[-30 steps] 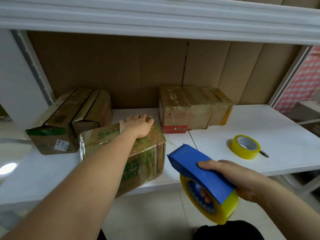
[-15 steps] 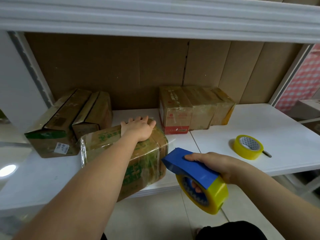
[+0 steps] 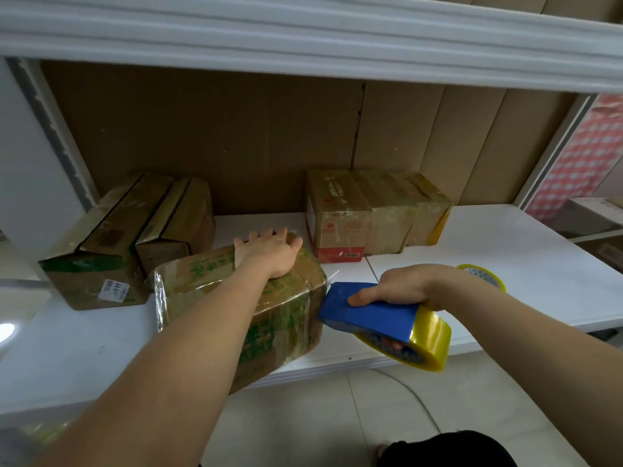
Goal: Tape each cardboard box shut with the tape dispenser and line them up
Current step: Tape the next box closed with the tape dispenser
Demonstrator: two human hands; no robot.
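A cardboard box with green print (image 3: 286, 318) sits at the front edge of the white shelf (image 3: 505, 264), partly overhanging it. My left hand (image 3: 269, 252) lies flat on the box's top with straight fingers. My right hand (image 3: 408, 286) grips the blue tape dispenser (image 3: 371, 315), which carries a yellowish tape roll (image 3: 428, 342). The dispenser's front end touches the box's upper right edge.
Two long boxes (image 3: 128, 237) lie at the back left. A row of three taped boxes (image 3: 374, 214) stands against the cardboard back wall. A spare yellow tape roll (image 3: 485, 276) lies behind my right hand. An upper shelf (image 3: 303, 35) hangs overhead.
My right hand has carried the dispenser up and left until its front end meets the box's right edge. My left hand has stayed on the box top.
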